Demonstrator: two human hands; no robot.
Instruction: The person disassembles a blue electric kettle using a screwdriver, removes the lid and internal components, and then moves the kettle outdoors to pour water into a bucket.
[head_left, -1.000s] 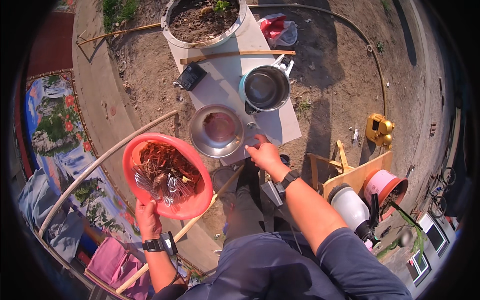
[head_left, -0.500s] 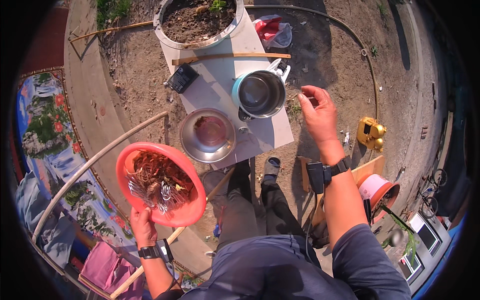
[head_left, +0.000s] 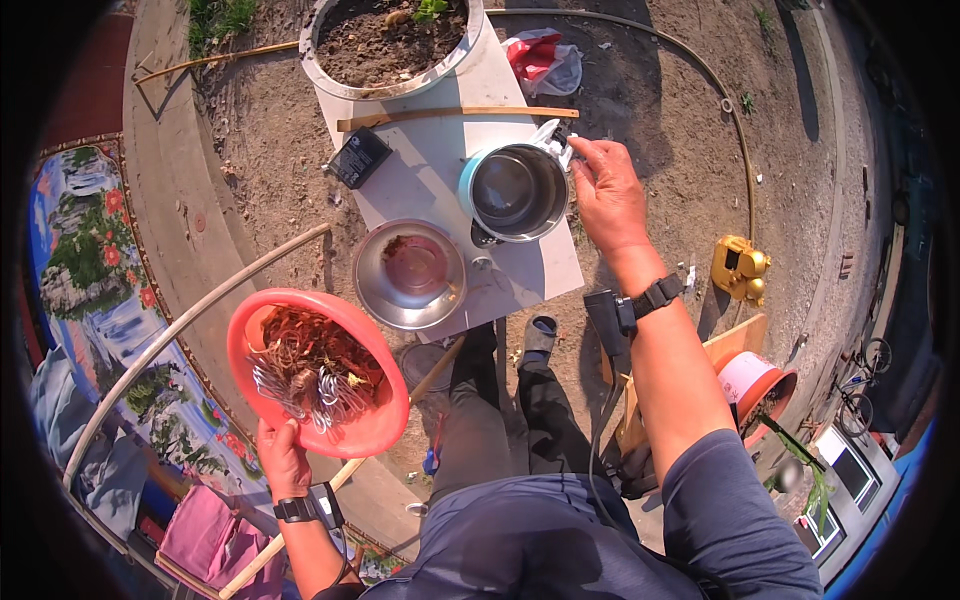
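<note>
My left hand [head_left: 285,458] grips the rim of a pink plastic basin [head_left: 385,425], tilted and held out at the left. Inside it lie dry brown-red skins or shreds [head_left: 325,345] and a bundle of shiny, pale looped strands whose kind I cannot tell. My right hand [head_left: 610,200] is closed at the white handle [head_left: 550,135] of a turquoise kettle with a steel inside [head_left: 515,190], thumb and forefinger at the handle. The kettle stands on a white board [head_left: 510,275]. To its left is a steel bowl [head_left: 365,290] with reddish residue.
On the board also stand a large pot of soil [head_left: 385,50], a wooden strip [head_left: 460,115] and a black box-shaped battery [head_left: 358,157]. A long curved pole [head_left: 190,310] rises at the left. A gold-coloured object [head_left: 740,268] and a flowerpot [head_left: 760,385] are at the right.
My right hand has moved left and up from beside the kettle to its handle. My left hand keeps the basin in nearly the same place.
</note>
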